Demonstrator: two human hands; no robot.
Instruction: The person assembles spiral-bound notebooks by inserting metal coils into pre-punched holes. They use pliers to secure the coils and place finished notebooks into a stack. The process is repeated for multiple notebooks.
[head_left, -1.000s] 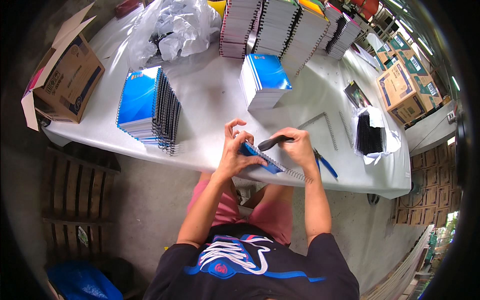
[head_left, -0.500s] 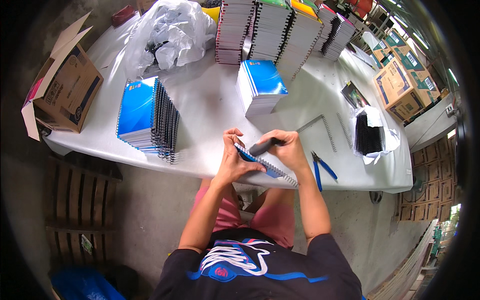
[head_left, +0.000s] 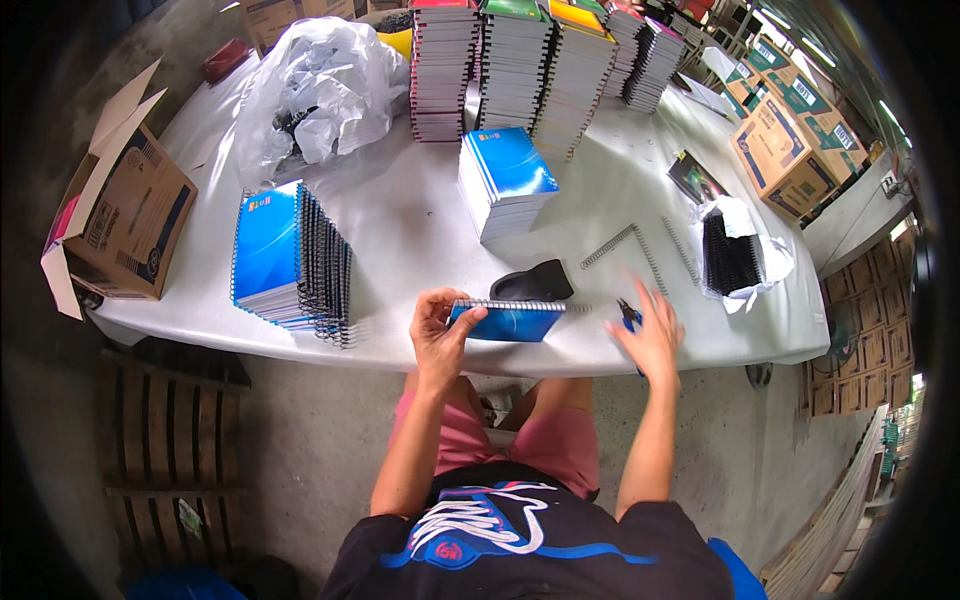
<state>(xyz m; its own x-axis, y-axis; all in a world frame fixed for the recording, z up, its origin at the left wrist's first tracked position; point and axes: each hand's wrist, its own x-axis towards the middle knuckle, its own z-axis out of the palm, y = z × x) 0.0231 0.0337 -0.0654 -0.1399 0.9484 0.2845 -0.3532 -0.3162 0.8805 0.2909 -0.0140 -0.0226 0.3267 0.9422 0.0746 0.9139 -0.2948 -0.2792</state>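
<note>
My left hand grips a blue-covered notebook by its left end at the table's near edge. A wire coil runs along the notebook's top edge, and its loose end sticks out past the right side. Just behind the notebook lies a black, curved, smooth piece whose kind I cannot make out. To the right, my right hand is spread over blue-handled cutting pliers, partly hiding them. Its fingers are slightly blurred and apart. Loose wire coils lie beyond that hand.
Coil-bound blue notebooks stand stacked at left, and a blue-covered stack stands at centre. Taller notebook stacks and a plastic bag are behind. An open carton stands far left; black coils lie in white wrapping at right.
My right hand has put the black piece down behind the notebook and moved right to the pliers, opening. My left hand has shifted slightly left, with the notebook now lying more level.
</note>
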